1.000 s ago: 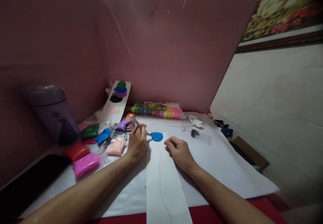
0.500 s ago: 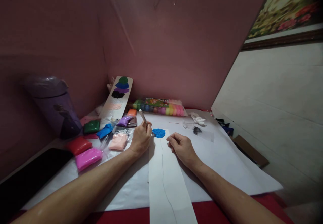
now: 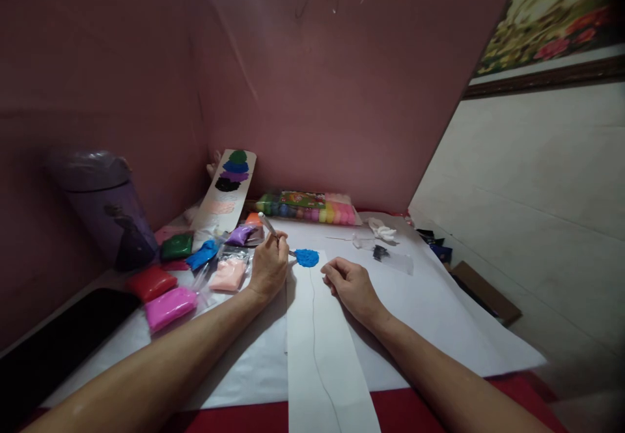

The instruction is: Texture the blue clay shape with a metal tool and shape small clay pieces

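white-ended tool in your left hand, beside the blue patch.
your left fingers are wrapped round the tool, its tip at the patch's left edge; your right hand has curled fingers by the white strip, whether pinching anything i cannot tell. the patch sits at the strip's far end, where a thin wavy line begins; leftward lie a pink packet and a red packet.
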The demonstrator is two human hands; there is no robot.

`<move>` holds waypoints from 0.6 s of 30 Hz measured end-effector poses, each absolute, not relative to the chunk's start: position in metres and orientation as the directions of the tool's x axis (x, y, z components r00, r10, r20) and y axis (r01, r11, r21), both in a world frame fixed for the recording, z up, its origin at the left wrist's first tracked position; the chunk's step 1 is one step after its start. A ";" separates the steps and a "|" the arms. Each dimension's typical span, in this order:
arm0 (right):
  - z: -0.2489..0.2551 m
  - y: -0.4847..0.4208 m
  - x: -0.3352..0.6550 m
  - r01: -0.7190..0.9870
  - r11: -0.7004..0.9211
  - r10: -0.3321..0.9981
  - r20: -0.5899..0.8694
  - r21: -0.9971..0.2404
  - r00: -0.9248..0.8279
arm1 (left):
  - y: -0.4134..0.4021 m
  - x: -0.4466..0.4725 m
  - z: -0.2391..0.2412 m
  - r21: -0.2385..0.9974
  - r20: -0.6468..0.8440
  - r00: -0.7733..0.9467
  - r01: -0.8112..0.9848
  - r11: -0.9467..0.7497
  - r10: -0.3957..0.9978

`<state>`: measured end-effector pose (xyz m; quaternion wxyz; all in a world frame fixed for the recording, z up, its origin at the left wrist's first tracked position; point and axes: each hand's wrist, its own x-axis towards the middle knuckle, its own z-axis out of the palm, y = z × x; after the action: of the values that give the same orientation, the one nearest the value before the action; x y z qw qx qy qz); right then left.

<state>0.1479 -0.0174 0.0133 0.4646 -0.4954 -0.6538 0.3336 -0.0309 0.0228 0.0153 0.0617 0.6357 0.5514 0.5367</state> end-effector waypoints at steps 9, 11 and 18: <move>0.010 -0.016 0.149 0.328 0.278 0.960 0.269 -0.903 -0.074 | 0.022 -0.030 0.016 0.669 0.577 -0.123 0.639 -0.381 0.807; 0.010 -0.016 0.149 0.331 0.278 0.960 0.268 -0.902 -0.077 | 0.021 -0.029 0.018 0.663 0.571 -0.113 0.648 -0.376 0.813; 0.013 -0.018 0.148 0.322 0.276 0.961 0.266 -0.906 -0.076 | 0.018 -0.029 0.022 0.695 0.569 -0.185 0.628 -0.349 0.801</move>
<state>0.1484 -0.0175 0.0126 0.4662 -0.4948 -0.6485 0.3425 -0.0292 0.0185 0.0218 0.0827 0.6330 0.5647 0.5231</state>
